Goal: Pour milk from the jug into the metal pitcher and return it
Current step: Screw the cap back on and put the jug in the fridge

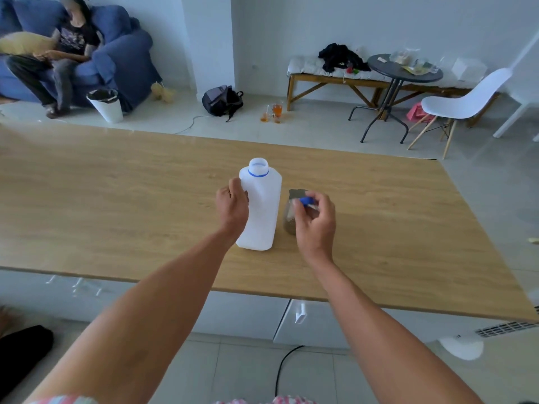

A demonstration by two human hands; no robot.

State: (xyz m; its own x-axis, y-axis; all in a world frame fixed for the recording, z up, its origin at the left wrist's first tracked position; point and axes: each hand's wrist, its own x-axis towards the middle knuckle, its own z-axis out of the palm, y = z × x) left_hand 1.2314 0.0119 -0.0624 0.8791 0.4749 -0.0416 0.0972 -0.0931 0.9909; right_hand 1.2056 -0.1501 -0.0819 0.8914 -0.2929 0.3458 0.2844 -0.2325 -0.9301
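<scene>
A white plastic milk jug [261, 208] stands upright on the wooden table [116, 199], its mouth uncapped with a blue ring around the neck. My left hand [232, 207] grips the jug's left side. Just right of the jug sits the metal pitcher [290, 220], partly hidden behind my right hand [316, 221]. That hand pinches the blue cap [306, 201] between its fingertips, above the pitcher.
Beyond the table's far edge lie a white bin [106, 104], a backpack [221, 100], glasses of orange drink [274, 112] on the floor, a round dark table [404, 71] and a white chair [463, 103]. A person sits on a blue sofa [122, 53] at far left.
</scene>
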